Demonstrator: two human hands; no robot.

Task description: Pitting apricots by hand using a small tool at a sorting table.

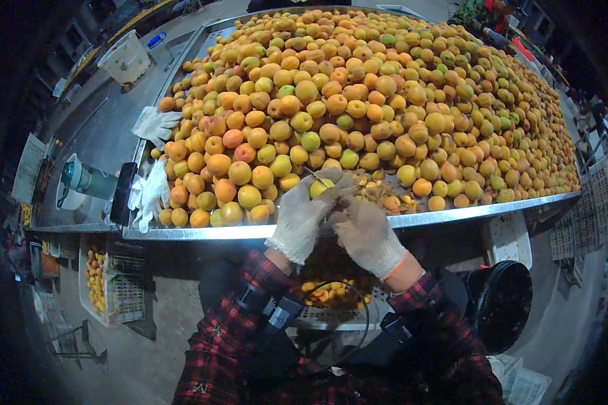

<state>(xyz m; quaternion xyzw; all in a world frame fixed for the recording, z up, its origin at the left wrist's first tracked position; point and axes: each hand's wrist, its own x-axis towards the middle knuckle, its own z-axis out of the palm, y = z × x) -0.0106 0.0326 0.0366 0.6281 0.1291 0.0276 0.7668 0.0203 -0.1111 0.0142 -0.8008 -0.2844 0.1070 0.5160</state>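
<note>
My left hand (304,212), in a white knit glove, holds a yellow-green apricot (321,188) over the front edge of a metal table. A thin dark stem or wire-like piece lies against this fruit. My right hand (366,229), in a soiled knit glove with an orange cuff edge, is close beside it with its fingers curled in; whether something is between the fingertips cannot be told. Behind both hands a large heap of apricots (334,91) covers the metal table (435,218). Small fruit scraps (377,190) lie just beyond my right hand.
White gloves (152,197) and a lidded jug (93,179) are at the left. A white bucket (125,58) stands farther back. Below are halved fruit in a perforated tray (324,321), a crate (109,283) of fruit and a black bucket (504,306). Another person (479,17) is at the far right.
</note>
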